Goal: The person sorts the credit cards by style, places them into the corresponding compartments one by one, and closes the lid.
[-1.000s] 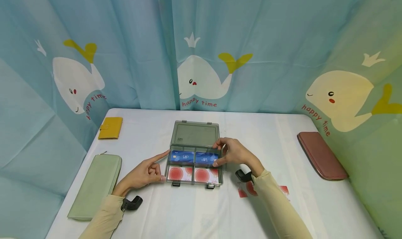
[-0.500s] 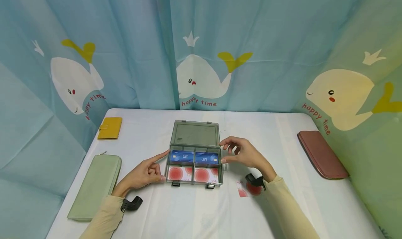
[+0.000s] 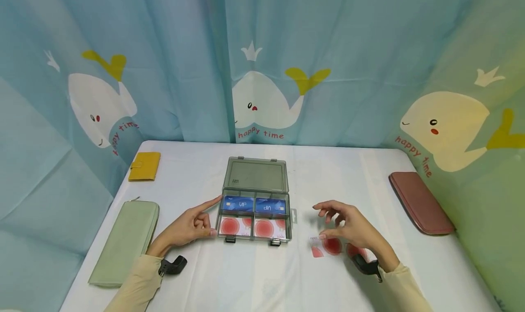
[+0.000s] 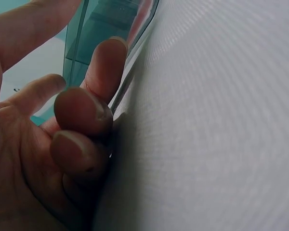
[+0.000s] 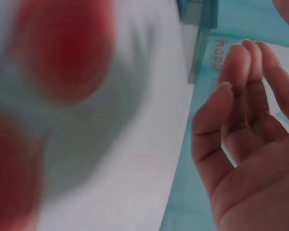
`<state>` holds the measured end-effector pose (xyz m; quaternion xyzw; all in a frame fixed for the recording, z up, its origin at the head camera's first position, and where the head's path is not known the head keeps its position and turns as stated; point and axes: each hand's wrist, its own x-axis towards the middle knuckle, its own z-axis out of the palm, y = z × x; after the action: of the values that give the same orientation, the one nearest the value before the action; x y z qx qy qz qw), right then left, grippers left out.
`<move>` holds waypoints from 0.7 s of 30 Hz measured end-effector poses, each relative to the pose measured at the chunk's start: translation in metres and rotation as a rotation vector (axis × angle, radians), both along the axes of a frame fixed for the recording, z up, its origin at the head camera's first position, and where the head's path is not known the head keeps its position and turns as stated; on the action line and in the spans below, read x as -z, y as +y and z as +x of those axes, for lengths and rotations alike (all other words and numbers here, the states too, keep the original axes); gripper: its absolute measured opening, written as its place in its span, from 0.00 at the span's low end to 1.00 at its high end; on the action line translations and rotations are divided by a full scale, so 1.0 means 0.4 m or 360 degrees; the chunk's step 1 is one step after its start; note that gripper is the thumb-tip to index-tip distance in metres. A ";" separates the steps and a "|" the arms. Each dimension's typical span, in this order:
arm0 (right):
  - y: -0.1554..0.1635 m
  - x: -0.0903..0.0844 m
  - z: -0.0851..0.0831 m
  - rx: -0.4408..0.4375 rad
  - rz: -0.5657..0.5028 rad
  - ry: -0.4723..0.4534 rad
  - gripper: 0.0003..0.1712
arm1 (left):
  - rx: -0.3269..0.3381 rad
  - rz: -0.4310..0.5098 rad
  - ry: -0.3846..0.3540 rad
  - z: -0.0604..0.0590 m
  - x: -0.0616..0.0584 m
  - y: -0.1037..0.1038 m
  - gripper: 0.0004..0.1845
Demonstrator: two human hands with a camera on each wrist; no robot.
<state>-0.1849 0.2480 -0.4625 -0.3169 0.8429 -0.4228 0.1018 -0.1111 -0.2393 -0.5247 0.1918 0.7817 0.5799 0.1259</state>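
A translucent grey divided box with its lid (image 3: 256, 175) folded back lies mid-table in the head view. Its rear compartments hold blue VIP cards (image 3: 239, 204); red-and-white cards (image 3: 235, 226) fill the front ones. My left hand (image 3: 188, 225) rests beside the box, straight index finger at its left rear edge and thumb at its left front edge, the other fingers folded in. Over loose red-and-white cards (image 3: 331, 247) on the table hovers my right hand (image 3: 348, 223), loosely bent, thumb and fingers apart. The right wrist view shows nothing between them; these cards (image 5: 67, 53) appear blurred there.
At the left lie a yellow card wallet (image 3: 145, 166) and a long green zip wallet (image 3: 125, 243). A brownish-red wallet (image 3: 420, 203) is near the right edge. A blue curtain (image 3: 197, 75) with whale prints hangs behind the white tabletop (image 3: 229, 280).
My right hand has left the box's rear right compartment and moved right and toward me, over the loose cards. The blue card there stays in the box. My left hand has not moved.
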 end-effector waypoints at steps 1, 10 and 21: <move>0.011 0.002 0.011 0.0013 0.0027 0.0004 0.37 | 0.0004 0.0001 -0.0002 -0.001 -0.001 0.000 0.49; 0.081 0.023 0.078 0.0168 0.0377 0.0101 0.42 | 0.0010 0.0001 0.0006 0.004 0.005 -0.002 0.49; 0.095 0.049 0.095 0.0185 0.0470 0.0192 0.33 | 0.0008 0.0026 0.0021 0.006 0.000 0.003 0.49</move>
<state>-0.1469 0.2862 -0.4820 -0.2740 0.9174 -0.2797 0.0720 -0.1086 -0.2382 -0.5249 0.1985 0.7772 0.5848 0.1206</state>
